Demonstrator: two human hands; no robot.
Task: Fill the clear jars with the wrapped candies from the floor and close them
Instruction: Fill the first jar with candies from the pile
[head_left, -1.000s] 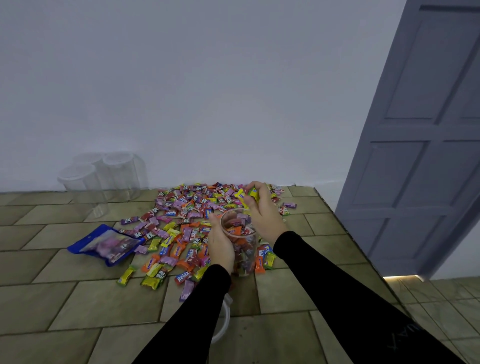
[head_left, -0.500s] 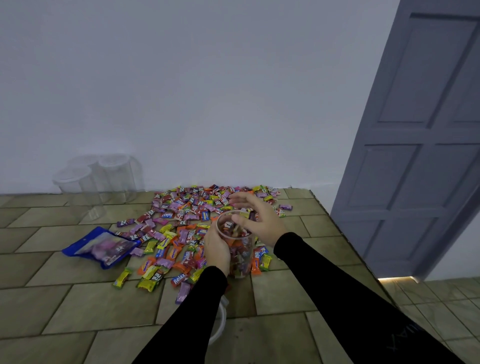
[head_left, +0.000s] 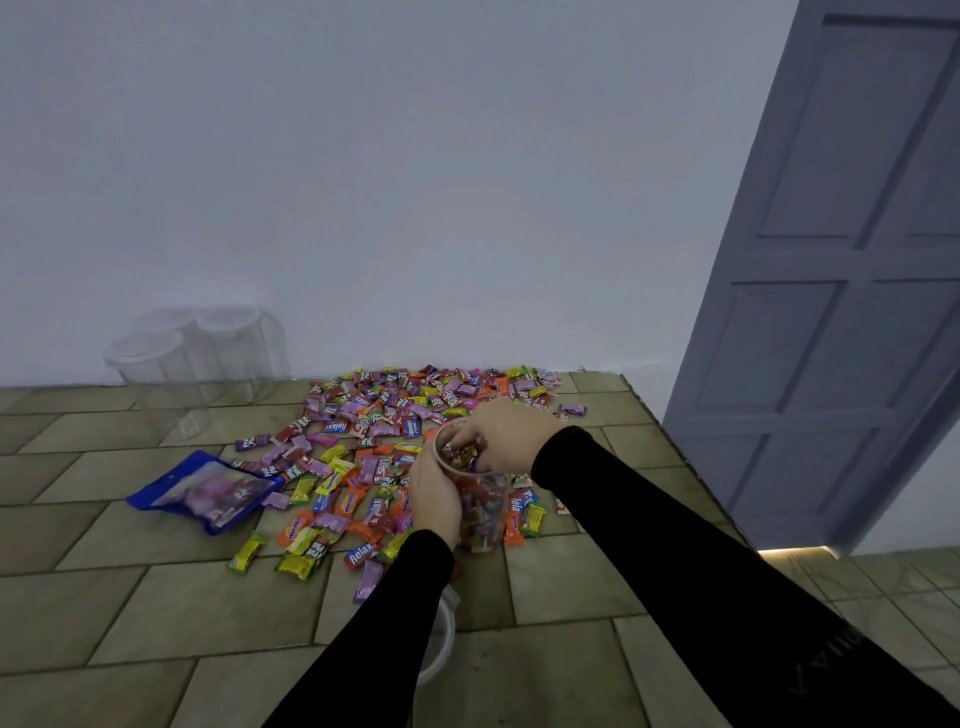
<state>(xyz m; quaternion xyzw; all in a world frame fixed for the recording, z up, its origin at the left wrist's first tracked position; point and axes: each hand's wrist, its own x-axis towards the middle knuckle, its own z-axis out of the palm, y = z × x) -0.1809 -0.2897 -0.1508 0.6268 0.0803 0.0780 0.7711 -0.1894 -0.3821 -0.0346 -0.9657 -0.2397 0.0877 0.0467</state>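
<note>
Clear jar (head_left: 483, 512) inside left grip (head_left: 435, 488).

The candies (head_left: 395, 447) lie spread on the floor (head_left: 156, 613) against the wall (head_left: 415, 182). The jar (head_left: 480, 512) stands at the near right edge of the spread. Three empty jars (head_left: 192, 358) stand far left by the wall. The pouch (head_left: 208, 491) lies left of the candies. The lid (head_left: 439, 644) lies nearer than the jar. The door (head_left: 841, 291) stands at the right.
</note>
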